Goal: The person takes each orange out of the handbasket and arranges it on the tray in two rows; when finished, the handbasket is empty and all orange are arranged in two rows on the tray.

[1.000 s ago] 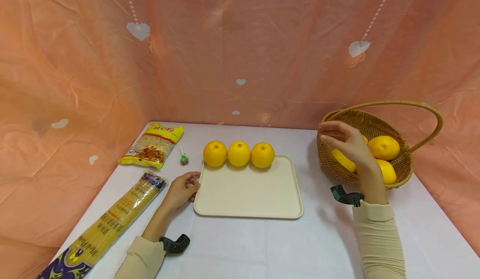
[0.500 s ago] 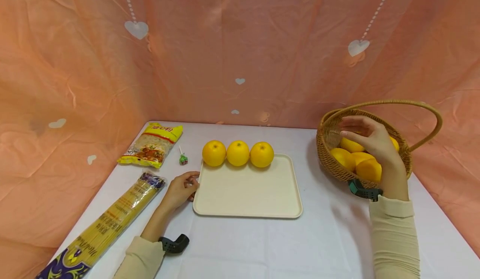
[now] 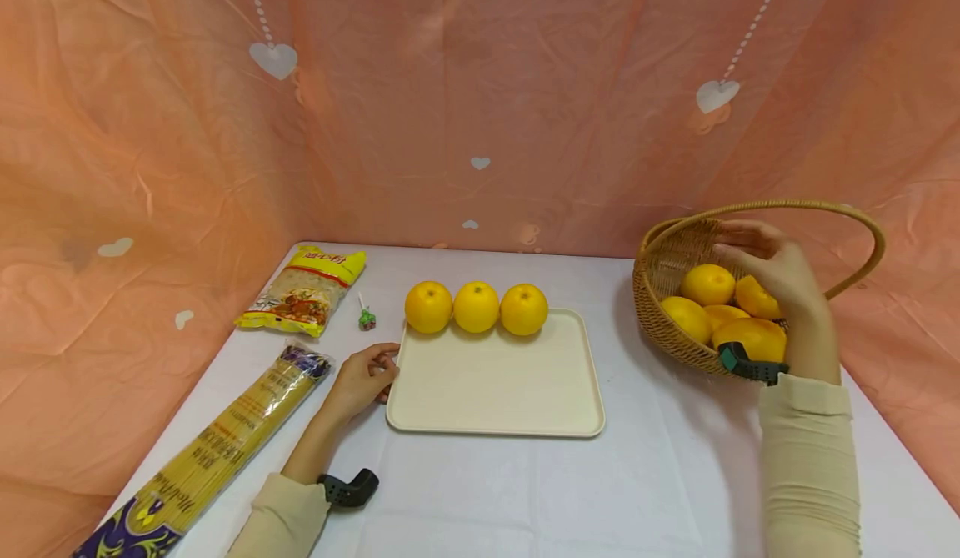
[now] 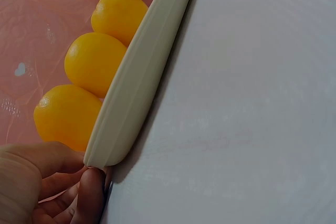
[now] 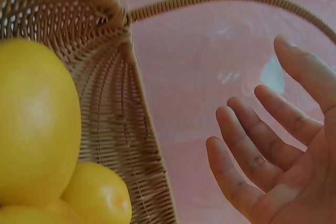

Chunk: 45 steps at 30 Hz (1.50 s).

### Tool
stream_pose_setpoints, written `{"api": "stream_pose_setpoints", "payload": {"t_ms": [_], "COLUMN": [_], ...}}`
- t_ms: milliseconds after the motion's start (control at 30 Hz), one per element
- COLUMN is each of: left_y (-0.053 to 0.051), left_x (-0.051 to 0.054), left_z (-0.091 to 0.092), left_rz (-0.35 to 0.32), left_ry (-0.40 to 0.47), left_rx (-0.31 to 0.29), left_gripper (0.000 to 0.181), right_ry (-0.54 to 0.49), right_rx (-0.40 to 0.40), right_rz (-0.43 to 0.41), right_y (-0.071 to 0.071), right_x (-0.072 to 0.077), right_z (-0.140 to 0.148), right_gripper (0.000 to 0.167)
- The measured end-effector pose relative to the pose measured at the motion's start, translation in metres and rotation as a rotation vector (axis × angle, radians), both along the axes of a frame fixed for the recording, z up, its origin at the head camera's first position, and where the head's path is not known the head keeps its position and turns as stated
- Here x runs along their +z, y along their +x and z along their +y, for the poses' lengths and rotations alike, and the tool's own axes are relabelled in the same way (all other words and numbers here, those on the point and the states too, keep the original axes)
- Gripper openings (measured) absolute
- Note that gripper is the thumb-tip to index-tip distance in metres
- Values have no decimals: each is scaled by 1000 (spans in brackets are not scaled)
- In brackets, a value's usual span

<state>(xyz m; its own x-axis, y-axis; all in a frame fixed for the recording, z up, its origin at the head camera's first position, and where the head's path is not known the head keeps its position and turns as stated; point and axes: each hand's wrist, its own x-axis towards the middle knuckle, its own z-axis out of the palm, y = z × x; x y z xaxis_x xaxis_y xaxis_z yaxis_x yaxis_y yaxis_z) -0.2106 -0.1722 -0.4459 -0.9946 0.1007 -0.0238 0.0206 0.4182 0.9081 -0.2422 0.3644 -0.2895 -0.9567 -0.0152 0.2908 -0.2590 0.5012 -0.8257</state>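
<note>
In the head view my left hand [image 3: 363,381] is at the left edge of a cream tray [image 3: 495,387]; the left wrist view has its thumb and fingers [image 4: 63,182] pinching the tray's corner [image 4: 107,150]. Three orange-yellow fruits [image 3: 477,308] stand in a row along the tray's far edge. My right hand [image 3: 776,266] is over the wicker basket [image 3: 675,354], beneath its handle, holding nothing. Its fingers are spread and slightly bent in the right wrist view, beside the basket wall [image 5: 113,114]. Several yellow fruits [image 3: 708,284] lie inside the basket.
Left of the tray lie a yellow-ended food bag [image 3: 303,291], a small green lollipop [image 3: 367,319] and a long pack of noodles [image 3: 217,449]. The basket's arched handle [image 3: 840,208] leans to the right. A pink curtain [image 3: 480,108] hangs behind the table.
My right hand has moved right across the basket, uncovering more of the fruits inside it. My left hand and the tray have stayed in place.
</note>
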Motion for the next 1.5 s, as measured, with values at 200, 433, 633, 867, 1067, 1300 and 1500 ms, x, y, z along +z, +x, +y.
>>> {"api": "stream_pose_setpoints", "payload": {"t_ms": [200, 433, 633, 867, 1067, 1300, 1500], "left_y": [-1, -1, 0, 0, -2, -2, 0], "left_x": [-2, 1, 3, 1, -3, -1, 0], "left_z": [1, 0, 0, -1, -2, -1, -1], "left_rz": [-12, 7, 7, 3, 7, 17, 20], "left_ry": [5, 4, 8, 8, 10, -1, 0], "left_rx": [1, -6, -9, -7, -10, -17, -14], "left_gripper": [39, 38, 38, 40, 40, 38, 38], "right_ry": [-91, -45, 115, 231, 342, 498, 734], "right_rx": [-1, -72, -118, -130, -144, -116, -110], "right_rz": [8, -68, -113, -66, -55, -161, -208], "right_y": [-2, -12, -25, -37, -43, -49, -50], "right_x": [2, 4, -2, -15, -24, -29, -30], "right_z": [8, 14, 16, 17, 15, 17, 16], "right_gripper": [31, 42, 53, 57, 52, 63, 77]}}
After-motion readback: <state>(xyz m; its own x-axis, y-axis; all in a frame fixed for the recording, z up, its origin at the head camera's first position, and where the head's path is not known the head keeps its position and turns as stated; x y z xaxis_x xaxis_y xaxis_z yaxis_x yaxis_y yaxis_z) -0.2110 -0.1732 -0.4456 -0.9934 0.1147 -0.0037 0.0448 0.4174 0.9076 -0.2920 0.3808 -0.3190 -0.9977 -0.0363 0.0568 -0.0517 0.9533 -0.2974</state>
